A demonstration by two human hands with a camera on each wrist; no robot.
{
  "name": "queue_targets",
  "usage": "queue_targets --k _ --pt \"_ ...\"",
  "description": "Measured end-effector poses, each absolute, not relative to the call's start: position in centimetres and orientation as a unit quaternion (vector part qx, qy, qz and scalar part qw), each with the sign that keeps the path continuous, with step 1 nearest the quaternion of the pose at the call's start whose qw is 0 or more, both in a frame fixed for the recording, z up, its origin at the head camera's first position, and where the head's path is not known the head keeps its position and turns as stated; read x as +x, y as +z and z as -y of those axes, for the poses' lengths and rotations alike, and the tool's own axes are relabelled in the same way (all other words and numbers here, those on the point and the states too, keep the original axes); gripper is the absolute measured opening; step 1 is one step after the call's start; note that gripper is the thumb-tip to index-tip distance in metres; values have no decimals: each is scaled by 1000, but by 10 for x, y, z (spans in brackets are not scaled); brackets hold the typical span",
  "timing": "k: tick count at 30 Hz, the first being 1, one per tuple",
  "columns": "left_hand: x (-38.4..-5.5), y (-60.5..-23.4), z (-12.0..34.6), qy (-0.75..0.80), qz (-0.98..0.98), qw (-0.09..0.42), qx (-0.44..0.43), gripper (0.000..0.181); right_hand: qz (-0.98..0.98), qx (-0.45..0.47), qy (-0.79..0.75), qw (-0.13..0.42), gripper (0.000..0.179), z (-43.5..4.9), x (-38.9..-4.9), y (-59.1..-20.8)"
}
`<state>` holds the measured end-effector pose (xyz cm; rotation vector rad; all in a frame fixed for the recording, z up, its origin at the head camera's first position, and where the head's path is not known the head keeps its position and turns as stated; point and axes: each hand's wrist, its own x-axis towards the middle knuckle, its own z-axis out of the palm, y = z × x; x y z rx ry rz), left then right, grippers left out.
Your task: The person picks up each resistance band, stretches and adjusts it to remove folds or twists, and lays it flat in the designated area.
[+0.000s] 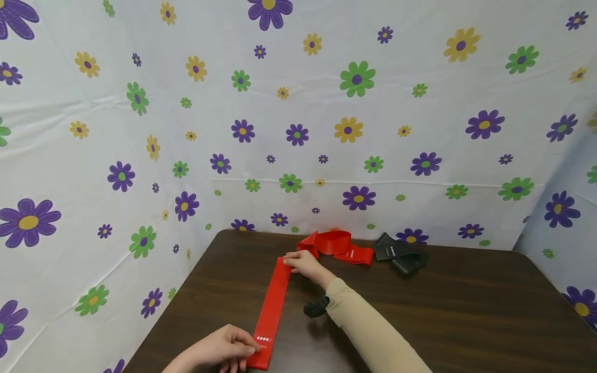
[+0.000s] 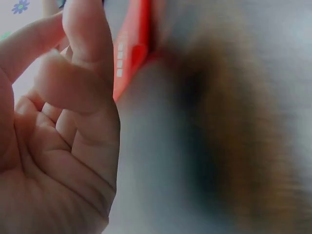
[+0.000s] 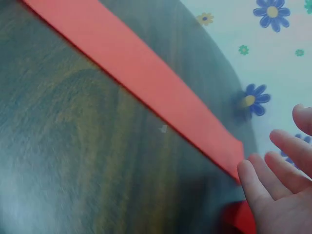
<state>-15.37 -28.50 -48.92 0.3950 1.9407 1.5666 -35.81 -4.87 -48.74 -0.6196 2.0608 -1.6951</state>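
A flat red resistance band (image 1: 272, 311) lies lengthwise on the dark wooden table, with white dots and lettering at its near end. My left hand (image 1: 224, 348) is at that near end, its fingers loosely bent and the fingertips over the printed part. In the left wrist view, the red band (image 2: 130, 53) shows just past the fingers of my left hand (image 2: 63, 126). At the band's far end, my right hand (image 1: 308, 265) touches it with the fingertips. The right wrist view shows my right hand (image 3: 280, 187) with fingers extended beside the band (image 3: 146, 80).
A second red band (image 1: 333, 243) lies loosely looped near the table's back edge. Right of it is a folded black band (image 1: 401, 253) with white print. A flower-patterned cloth (image 1: 326, 103) hangs behind the table (image 1: 466, 305) and along its sides.
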Motion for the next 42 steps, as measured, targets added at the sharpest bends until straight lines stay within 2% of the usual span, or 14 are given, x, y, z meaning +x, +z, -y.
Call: queue_targets --k 3,9,17,23,36,42 --pt "-164 -484 282 585 -743 276 170 26 -732 -226 -613 195 39 37 -355 -478" --pt "-189 -466 266 551 -791 183 193 27 -745 -207 -616 151 35 9 -356 -464" --pt "-232 -443 237 519 -833 82 172 19 -765 -159 -616 102 32 -29 -362 -462" --pt "-266 -438 213 500 -856 30 132 18 -781 -119 -610 59 26 -46 -362 -464" --pt "-320 -471 173 474 -879 -56 15 13 -823 -42 -564 -38 21 -40 -374 -469" --pt "-330 -489 164 440 -894 -77 17 26 -840 -40 -537 -69 21 -26 -381 -472"
